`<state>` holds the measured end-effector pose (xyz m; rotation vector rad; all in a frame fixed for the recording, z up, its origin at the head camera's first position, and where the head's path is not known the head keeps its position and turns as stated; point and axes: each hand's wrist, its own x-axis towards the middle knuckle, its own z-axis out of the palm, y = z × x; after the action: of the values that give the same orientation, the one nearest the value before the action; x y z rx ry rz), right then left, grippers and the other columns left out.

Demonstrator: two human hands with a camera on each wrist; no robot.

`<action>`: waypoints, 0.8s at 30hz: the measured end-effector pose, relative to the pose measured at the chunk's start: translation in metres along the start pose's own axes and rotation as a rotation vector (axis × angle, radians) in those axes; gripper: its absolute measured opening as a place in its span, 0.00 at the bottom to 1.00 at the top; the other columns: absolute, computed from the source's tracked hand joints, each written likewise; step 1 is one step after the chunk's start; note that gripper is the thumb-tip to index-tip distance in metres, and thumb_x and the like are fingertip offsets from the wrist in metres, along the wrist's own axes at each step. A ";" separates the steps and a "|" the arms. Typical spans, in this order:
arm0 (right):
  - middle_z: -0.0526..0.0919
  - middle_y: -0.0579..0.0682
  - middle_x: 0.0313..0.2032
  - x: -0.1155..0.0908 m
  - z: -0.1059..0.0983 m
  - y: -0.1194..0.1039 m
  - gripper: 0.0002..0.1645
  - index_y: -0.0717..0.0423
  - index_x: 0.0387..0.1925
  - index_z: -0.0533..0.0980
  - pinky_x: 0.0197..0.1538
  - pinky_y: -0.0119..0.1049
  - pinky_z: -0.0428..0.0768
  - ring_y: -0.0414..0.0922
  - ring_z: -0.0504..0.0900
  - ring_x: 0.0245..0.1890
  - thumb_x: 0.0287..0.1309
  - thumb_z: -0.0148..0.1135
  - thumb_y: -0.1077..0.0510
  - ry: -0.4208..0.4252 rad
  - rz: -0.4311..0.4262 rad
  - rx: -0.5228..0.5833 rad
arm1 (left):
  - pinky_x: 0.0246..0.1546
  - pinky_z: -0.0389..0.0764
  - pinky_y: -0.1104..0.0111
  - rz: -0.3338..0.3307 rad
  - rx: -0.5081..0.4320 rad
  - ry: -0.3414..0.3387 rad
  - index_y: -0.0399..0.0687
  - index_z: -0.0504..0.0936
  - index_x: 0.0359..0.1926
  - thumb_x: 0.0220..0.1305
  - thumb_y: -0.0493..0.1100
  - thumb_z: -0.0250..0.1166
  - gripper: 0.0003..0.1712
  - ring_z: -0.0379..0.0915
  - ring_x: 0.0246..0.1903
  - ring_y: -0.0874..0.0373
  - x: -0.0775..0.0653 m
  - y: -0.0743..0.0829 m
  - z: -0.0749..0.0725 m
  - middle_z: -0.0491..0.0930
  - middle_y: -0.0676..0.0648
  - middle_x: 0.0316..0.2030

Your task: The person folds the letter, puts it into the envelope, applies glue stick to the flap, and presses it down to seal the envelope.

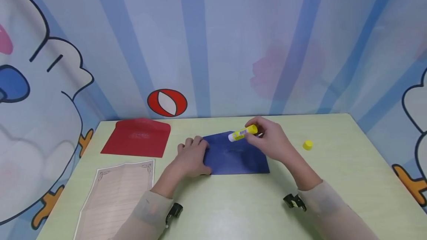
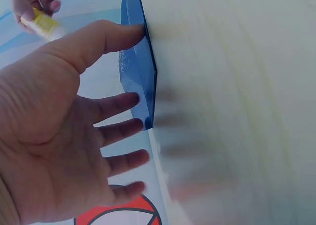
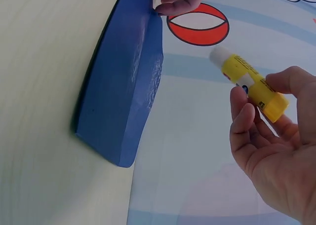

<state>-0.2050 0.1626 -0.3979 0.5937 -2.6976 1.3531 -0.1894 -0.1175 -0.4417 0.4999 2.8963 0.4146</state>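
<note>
In the head view a blue envelope (image 1: 237,160) lies on the table, its flap raised on the far side. A wet-looking patch shows on the flap in the right wrist view. My left hand (image 1: 192,157) rests at the envelope's left edge; its thumb (image 2: 126,37) and spread fingers touch there in the left wrist view. Between thumb and fingers my right hand (image 1: 271,139) pinches a yellow glue stick (image 3: 249,84), uncapped, its white end pointing left. The glue stick is held above the envelope, apart from it. The yellow cap (image 1: 307,145) sits on the table right of my right hand.
At the back left lies a red envelope (image 1: 133,145) with its flap unfolded and a shiny patch on it. Nearer on the left is a lined sheet of paper (image 1: 116,199) with a decorated border. A printed cloth wall (image 1: 230,47) stands behind the table (image 1: 240,210).
</note>
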 end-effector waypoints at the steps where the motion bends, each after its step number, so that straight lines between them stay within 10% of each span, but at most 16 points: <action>1: 0.85 0.53 0.44 0.000 0.000 0.000 0.14 0.56 0.53 0.81 0.35 0.37 0.84 0.49 0.82 0.35 0.68 0.70 0.58 0.016 0.017 0.019 | 0.64 0.63 0.39 0.006 0.002 0.016 0.46 0.74 0.68 0.58 0.55 0.79 0.42 0.58 0.68 0.39 0.001 0.001 0.000 0.67 0.42 0.68; 5: 0.85 0.57 0.50 0.001 0.000 -0.002 0.17 0.59 0.56 0.80 0.41 0.33 0.86 0.51 0.86 0.39 0.70 0.69 0.58 0.044 0.098 0.173 | 0.63 0.64 0.42 0.018 -0.087 0.136 0.44 0.74 0.65 0.61 0.53 0.77 0.37 0.62 0.65 0.41 0.002 0.005 -0.003 0.71 0.42 0.63; 10: 0.85 0.60 0.52 0.001 0.003 -0.004 0.19 0.63 0.59 0.77 0.47 0.33 0.85 0.50 0.89 0.45 0.71 0.68 0.59 0.058 0.174 0.448 | 0.63 0.74 0.49 -0.004 -0.445 0.259 0.43 0.77 0.65 0.69 0.51 0.73 0.31 0.72 0.61 0.45 0.000 0.020 -0.015 0.78 0.44 0.60; 16: 0.87 0.56 0.49 0.002 0.012 -0.009 0.19 0.63 0.60 0.76 0.48 0.37 0.85 0.50 0.88 0.45 0.73 0.66 0.61 0.058 0.228 0.692 | 0.50 0.86 0.59 -0.069 -0.850 0.308 0.49 0.80 0.67 0.70 0.54 0.73 0.29 0.78 0.55 0.51 -0.002 0.040 -0.026 0.82 0.49 0.54; 24: 0.88 0.51 0.45 0.001 0.032 -0.015 0.16 0.61 0.59 0.74 0.48 0.37 0.83 0.45 0.88 0.44 0.74 0.64 0.62 0.014 0.284 0.931 | 0.61 0.79 0.47 -0.084 -1.250 0.297 0.46 0.82 0.67 0.73 0.54 0.71 0.29 0.81 0.54 0.50 0.004 0.057 -0.025 0.83 0.46 0.58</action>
<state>-0.1972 0.1292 -0.4061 0.2115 -2.0451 2.6632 -0.1810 -0.0709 -0.4012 0.0817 2.1934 2.1402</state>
